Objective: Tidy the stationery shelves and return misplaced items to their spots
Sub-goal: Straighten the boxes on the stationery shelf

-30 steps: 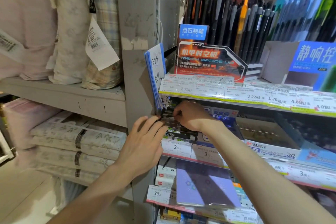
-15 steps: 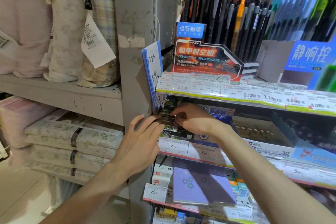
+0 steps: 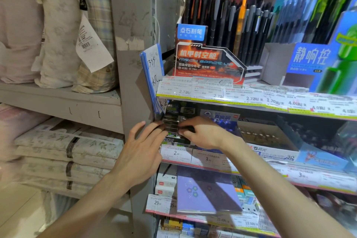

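Note:
A display box of small dark packs (image 3: 172,121) stands at the left end of the middle stationery shelf (image 3: 193,157). My left hand (image 3: 141,152) rests with fingers spread against the left side of those packs. My right hand (image 3: 201,133) pinches a thin dark item at the row of packs; what it is I cannot make out. Both hands touch the stack, and their fingers hide its lower front.
Black pens in a red display (image 3: 208,60) stand on the top shelf, a blue pen display (image 3: 316,58) to the right. An open eraser box (image 3: 270,141) sits right of my hands. A purple notebook (image 3: 206,191) leans on the shelf below. Folded bedding (image 3: 63,152) fills grey shelves at left.
The view has shifted slightly up and left. Both hands stay at the dark packs; my right hand has slid a little lower along the row.

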`<state>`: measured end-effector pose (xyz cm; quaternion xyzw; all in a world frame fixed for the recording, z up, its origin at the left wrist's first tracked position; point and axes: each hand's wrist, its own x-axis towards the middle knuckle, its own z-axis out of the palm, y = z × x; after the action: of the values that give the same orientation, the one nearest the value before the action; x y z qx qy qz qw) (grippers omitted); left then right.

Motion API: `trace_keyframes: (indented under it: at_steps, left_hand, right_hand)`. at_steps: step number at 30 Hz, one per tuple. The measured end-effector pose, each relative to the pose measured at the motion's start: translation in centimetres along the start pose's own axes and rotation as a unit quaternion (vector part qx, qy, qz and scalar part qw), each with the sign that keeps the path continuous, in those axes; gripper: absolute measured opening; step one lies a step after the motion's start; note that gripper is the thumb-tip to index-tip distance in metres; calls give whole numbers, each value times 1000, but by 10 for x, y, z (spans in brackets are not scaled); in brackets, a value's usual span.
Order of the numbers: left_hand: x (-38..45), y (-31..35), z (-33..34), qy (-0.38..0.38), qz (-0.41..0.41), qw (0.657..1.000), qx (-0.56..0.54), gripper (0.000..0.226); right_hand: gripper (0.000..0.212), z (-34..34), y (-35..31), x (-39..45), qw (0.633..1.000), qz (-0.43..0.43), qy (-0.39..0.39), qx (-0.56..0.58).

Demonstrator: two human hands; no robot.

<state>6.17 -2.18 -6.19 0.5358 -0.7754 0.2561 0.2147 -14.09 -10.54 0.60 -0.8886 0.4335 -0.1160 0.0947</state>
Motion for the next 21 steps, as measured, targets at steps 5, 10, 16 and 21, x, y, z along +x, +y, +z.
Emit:
trace_keyframes:
  at_steps: [5, 10, 16, 21]
  left_hand:
    - [1, 3, 1, 4, -6, 1000, -1, 50]
    - [0, 4, 3, -1, -10, 1000, -5, 51]
    - [-2, 5, 4, 9, -9, 1000, -18, 51]
    - [-8, 12, 5, 26, -46, 991, -121, 52]
  right_hand:
    - [32, 11, 8, -16, 995, -2, 67, -73]
    - [35, 14, 2, -10, 996, -15, 40, -81]
    - [38, 15, 4, -20, 994, -3, 90, -55]
    - [58, 30, 11, -47, 982, 51, 171, -67]
